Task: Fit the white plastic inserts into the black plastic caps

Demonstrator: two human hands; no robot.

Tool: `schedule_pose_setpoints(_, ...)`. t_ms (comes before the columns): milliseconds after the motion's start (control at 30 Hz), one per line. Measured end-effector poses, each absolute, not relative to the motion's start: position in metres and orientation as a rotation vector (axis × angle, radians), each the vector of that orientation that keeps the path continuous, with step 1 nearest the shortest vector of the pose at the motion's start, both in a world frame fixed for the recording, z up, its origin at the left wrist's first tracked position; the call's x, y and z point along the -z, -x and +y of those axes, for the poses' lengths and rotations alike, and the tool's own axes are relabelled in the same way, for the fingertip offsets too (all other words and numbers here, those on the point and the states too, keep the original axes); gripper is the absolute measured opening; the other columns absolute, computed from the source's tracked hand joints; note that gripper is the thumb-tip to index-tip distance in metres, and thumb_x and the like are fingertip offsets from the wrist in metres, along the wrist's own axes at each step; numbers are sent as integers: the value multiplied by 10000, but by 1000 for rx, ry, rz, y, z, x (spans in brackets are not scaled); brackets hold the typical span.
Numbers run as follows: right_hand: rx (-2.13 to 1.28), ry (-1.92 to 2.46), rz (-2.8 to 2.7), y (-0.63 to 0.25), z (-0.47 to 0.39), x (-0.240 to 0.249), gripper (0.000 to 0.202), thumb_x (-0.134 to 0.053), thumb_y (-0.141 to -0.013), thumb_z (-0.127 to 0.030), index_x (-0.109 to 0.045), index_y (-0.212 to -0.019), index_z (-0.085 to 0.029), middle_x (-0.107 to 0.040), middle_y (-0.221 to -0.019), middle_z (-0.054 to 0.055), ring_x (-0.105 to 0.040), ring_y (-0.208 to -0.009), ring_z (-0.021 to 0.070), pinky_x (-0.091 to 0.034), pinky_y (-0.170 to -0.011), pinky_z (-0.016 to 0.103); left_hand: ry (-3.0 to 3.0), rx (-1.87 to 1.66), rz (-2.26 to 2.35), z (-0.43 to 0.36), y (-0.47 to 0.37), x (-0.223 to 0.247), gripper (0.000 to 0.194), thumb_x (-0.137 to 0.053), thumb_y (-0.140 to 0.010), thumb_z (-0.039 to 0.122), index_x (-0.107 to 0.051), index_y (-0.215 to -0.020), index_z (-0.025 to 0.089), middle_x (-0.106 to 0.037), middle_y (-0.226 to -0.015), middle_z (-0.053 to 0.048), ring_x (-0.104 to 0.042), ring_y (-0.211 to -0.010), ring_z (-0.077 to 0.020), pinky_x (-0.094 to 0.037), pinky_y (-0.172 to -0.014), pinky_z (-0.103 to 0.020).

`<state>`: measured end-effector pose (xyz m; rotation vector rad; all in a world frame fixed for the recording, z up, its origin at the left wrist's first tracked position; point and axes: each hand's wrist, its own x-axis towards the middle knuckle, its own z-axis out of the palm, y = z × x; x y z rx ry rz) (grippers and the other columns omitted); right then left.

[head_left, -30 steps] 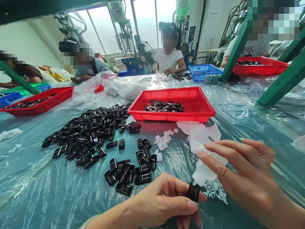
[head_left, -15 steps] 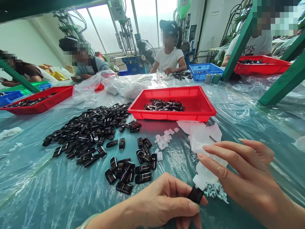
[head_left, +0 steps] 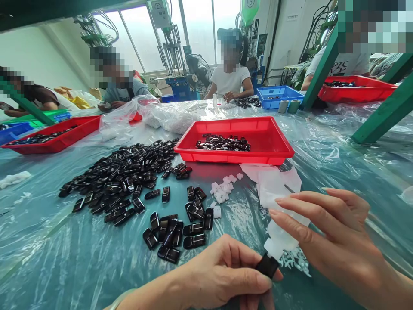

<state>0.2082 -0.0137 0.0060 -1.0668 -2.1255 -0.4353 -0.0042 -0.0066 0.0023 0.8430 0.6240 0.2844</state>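
Note:
My left hand [head_left: 237, 271], at the bottom centre, pinches a black piece [head_left: 267, 265] between thumb and fingers. A white piece [head_left: 274, 247] touches the upper end of the black piece. To the right, my right hand [head_left: 335, 237] hovers with its fingers stretched out over a white cloth [head_left: 279, 189]. A thin dark rod [head_left: 288, 188] shows just above its fingertips; whether the hand touches it I cannot tell. Small white slivers [head_left: 295, 260] lie between my hands. Several loose black pieces [head_left: 194, 241] lie left of my left hand, beside small white squares [head_left: 222, 189].
A large pile of black pieces [head_left: 119, 176] lies to the left. Behind stands a red tray [head_left: 234, 157] holding more of them. Farther back are a blue crate [head_left: 280, 103], green posts [head_left: 383, 110], other red trays, plastic bags and several people seated around the table.

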Motion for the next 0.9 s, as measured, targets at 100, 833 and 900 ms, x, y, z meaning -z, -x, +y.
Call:
schedule_pose_setpoints(100,448,1069,-2130,-209,-15,-6,355,-342,-892,-91,-616,-1019,-278,-678,-1021,17,-553,-980,201,-268,-906,473,-847,-286,621,-7,4,-2,298,-656,-737,289,-673,-953,85,-640,-681,-46,-486,-415,-19,-398,-432,-125)
schedule_pose_setpoints(833,184,1247,-1965,-216,8,-4,260,-529,-779,-203,-605,-1013,-285,-671,-954,5,-593,-922,217,-387,-800,388,-841,-410,650,-7,0,-3,346,-692,-691,325,-655,-936,84,-667,-708,-81,-573,-476,-69,-469,-467,-161)
schedule_pose_setpoints(900,94,1412,-1830,-225,17,-1,285,-564,-757,-328,-597,-1032,-261,-669,-986,25,-606,-907,231,-433,-749,366,-837,-442,661,-6,-2,-3,349,-700,-681,325,-649,-931,86,-674,-714,-86,-588,-483,-78,-473,-465,-165)
